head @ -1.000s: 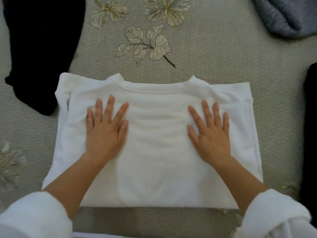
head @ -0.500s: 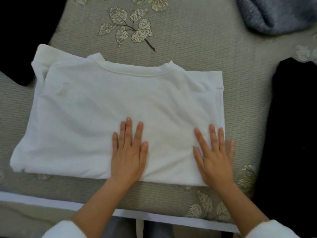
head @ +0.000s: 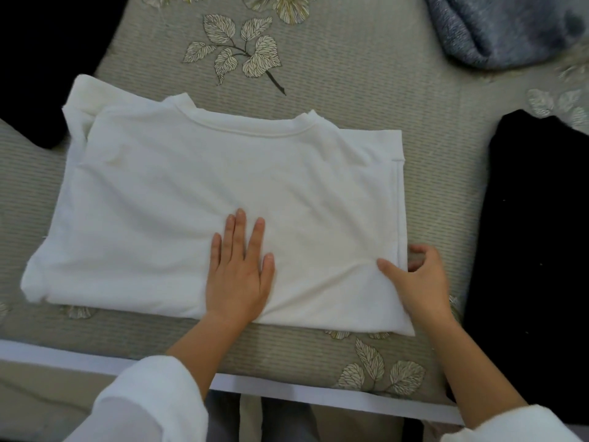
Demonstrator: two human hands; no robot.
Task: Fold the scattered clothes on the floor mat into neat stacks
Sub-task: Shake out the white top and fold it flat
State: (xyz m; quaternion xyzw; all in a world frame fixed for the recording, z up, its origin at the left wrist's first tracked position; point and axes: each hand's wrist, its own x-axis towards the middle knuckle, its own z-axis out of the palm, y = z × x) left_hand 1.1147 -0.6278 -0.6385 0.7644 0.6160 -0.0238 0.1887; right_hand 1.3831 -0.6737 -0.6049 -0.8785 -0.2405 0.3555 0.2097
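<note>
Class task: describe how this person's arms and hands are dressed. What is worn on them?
The left hand and right hand are bare: no gloves, rings or watch show. Each arm wears a white, soft-looking long sleeve. The left sleeve and right sleeve end well above the wrists, leaving the forearms uncovered.

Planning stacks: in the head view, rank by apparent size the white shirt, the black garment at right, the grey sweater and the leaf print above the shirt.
1. white shirt
2. black garment, cut off by the frame
3. grey sweater, also cut off, true size unsure
4. leaf print
</note>
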